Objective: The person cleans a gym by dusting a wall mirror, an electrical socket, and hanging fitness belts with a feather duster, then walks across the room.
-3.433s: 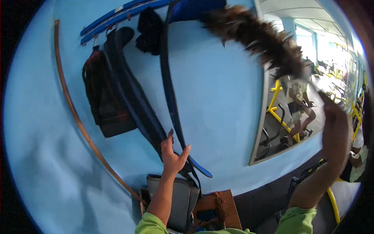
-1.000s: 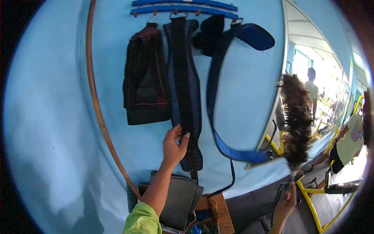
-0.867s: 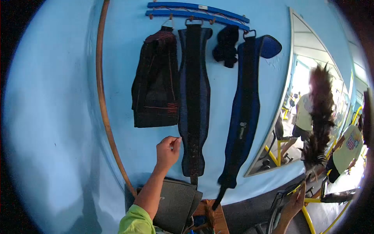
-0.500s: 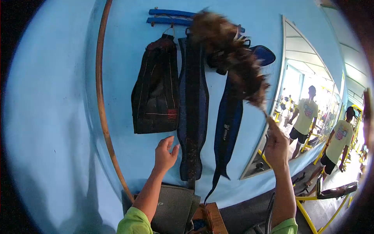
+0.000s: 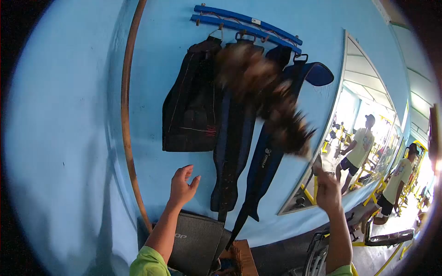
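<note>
The long duster of brown, shaggy feathers [image 5: 267, 94] slants up and leftward from my right hand [image 5: 328, 191], across the upper part of two hanging belts. It is blurred, and I cannot tell whether the feathers touch the belts or hang just in front of them.

If the feathers caught the dark metal ring [image 5: 300, 58] atop the black-and-blue belt with pale lettering [image 5: 264, 161], I think a tug could lift it off its hook. The plain black-and-blue belt [image 5: 225, 184] beside it could slip the same way. Any loosened dust would probably fall onto the dark grey ribbed pad [image 5: 195, 239] below. The tall wall mirror with a thin pale frame [image 5: 345, 115] stands near my right hand, so a wide swing might knock my knuckles or the handle against it.

My right fingers are wrapped closed around the handle's end, most of which they hide. My left hand [image 5: 183, 186] is empty, fingers loosely curled and thumb spread apart; it hangs below the black fabric gear with red stitching [image 5: 191, 106], apart from it, with bare wall showing between my thumb and the plain belt.
</note>
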### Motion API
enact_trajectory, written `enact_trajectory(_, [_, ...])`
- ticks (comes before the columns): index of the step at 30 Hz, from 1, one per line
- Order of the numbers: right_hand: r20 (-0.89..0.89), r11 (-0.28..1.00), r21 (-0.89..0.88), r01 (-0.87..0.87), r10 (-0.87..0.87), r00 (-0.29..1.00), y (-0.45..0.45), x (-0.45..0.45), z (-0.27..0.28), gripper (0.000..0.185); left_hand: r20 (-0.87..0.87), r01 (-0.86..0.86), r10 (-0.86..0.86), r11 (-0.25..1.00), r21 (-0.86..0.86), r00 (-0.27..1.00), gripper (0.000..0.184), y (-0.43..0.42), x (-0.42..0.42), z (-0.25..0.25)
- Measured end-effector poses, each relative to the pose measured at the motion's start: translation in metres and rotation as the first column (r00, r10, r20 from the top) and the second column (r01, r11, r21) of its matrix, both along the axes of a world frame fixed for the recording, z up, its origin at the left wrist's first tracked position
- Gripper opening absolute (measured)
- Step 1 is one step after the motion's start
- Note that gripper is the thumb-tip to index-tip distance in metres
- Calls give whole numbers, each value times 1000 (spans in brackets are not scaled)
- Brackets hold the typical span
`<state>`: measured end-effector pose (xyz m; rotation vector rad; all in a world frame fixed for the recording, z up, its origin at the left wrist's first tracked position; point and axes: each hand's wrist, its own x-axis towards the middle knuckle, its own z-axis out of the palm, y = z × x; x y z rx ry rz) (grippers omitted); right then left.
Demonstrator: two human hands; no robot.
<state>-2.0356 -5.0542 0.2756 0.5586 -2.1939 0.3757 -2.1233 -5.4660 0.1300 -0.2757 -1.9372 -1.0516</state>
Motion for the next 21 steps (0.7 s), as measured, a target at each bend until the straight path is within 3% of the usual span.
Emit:
enact_trajectory(1, [179,998,56,-17,7,984,10,4,-14,50,2,-7,7,1000,5,1000,39,1,1,-1])
enact_trajectory(3, [320,951,224,214,-279,905,7,24,-16,50,5,-17,17,999,27,1000,39,4,-1,-4])
enact_trajectory(4, [323,949,231,214,-282,903,13,21,-25,50,-6,-8,8,1000,22,1000,40,6,-3,-7])
enact_trajectory(6, [21,990,-142,3,0,1000,29,8,-51,48,-4,16,-16,1000,12,1000,40,14,-8,-8])
enact_trajectory(7, [-5,981,-192,-21,20,1000,31,4,-65,46,12,24,-24,999,20,1000,40,19,-10,-8])
enact_trajectory(9, [105,993,-105,-60,71,992,23,10,-84,45,38,37,-38,999,29,999,40,27,-12,-9])
enact_trajectory(11, [143,997,-22,-68,71,987,10,24,-80,48,197,49,-50,999,10,979,42,28,-16,-9])
enact_trajectory(13, [351,957,228,182,-255,901,16,27,-91,47,215,54,-67,996,67,974,43,34,-21,-9])
enact_trajectory(14, [232,989,106,108,-130,964,31,19,-108,49,227,61,-87,991,117,970,44,38,-20,-11])
enact_trajectory(15, [247,988,115,101,-127,961,35,12,-117,49,242,54,-83,991,126,967,44,36,-31,-26])
enact_trajectory(17, [230,995,-92,35,-13,973,43,8,-129,53,184,159,-248,903,399,951,44,37,-60,-63])
enact_trajectory(18, [272,999,38,27,-36,962,44,11,-129,54,283,142,-300,873,467,911,48,38,-58,-60])
enact_trajectory(19, [287,999,38,27,-37,957,46,13,-129,54,298,135,-300,873,469,906,48,39,-59,-60])
enact_trajectory(21, [342,917,390,87,-232,911,50,14,-128,54,283,156,-461,708,689,841,52,39,-62,-57])
